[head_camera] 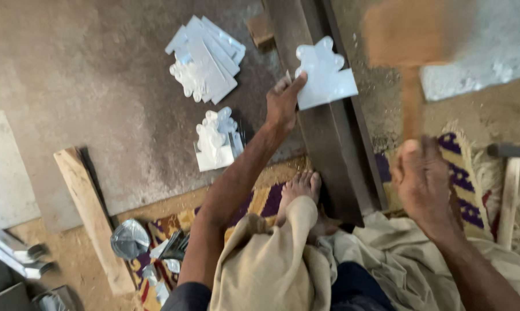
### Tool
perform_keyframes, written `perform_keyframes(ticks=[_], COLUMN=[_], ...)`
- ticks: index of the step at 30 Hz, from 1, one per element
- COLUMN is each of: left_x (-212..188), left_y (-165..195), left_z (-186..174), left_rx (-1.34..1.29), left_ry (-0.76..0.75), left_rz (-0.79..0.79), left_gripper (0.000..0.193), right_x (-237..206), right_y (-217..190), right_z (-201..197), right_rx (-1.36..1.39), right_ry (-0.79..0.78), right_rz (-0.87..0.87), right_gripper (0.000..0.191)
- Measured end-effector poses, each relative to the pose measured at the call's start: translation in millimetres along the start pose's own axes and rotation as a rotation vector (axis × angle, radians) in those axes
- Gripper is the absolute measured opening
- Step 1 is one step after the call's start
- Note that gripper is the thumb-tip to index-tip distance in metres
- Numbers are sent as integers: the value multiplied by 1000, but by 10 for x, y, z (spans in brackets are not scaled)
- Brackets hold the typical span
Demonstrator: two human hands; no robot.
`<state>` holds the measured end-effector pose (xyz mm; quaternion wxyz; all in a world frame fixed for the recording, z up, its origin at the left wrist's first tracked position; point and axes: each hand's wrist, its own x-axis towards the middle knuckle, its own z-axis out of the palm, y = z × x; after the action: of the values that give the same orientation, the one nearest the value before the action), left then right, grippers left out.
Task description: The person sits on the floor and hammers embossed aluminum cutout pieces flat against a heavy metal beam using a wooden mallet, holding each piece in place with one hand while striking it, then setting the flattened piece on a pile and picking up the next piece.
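The left hand pinches the lower left corner of a cut sheet-metal piece with a scalloped top, thumb over its face and fingers behind, and holds it flat against the top of a long dark steel beam that runs away from the person. The right hand is clenched around the handle of a wooden mallet, whose head is lifted above the beam and blurred. The person sits on a patterned mat with 1 bare foot pressed against the near left side of the beam. On the bare ground to the left lie 2 heaps of similar metal pieces, a fanned stack farther off and a smaller pile near the left forearm. A wooden plank lies at an angle on the left, and a hammer rests on the mat at the right edge.
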<state>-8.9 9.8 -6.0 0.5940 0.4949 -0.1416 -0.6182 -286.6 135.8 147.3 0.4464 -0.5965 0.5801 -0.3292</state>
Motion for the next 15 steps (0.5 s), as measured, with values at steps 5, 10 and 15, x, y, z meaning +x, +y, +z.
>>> perform_keyframes(ticks=[5, 10, 15], left_x=[-17, -17, -38], left_y=[68, 118, 74], left_z=[13, 27, 49], left_rx=[52, 88, 84], left_ry=[-67, -13, -7], left_rz=[41, 35, -18], left_gripper=[29, 25, 27], right_x=[117, 257, 290], right_y=[-56, 125, 225], right_z=[51, 87, 113], right_rx=[-485, 157, -151], right_ry=[-226, -23, 4], right_rz=[159, -87, -143], right_gripper=[37, 51, 39])
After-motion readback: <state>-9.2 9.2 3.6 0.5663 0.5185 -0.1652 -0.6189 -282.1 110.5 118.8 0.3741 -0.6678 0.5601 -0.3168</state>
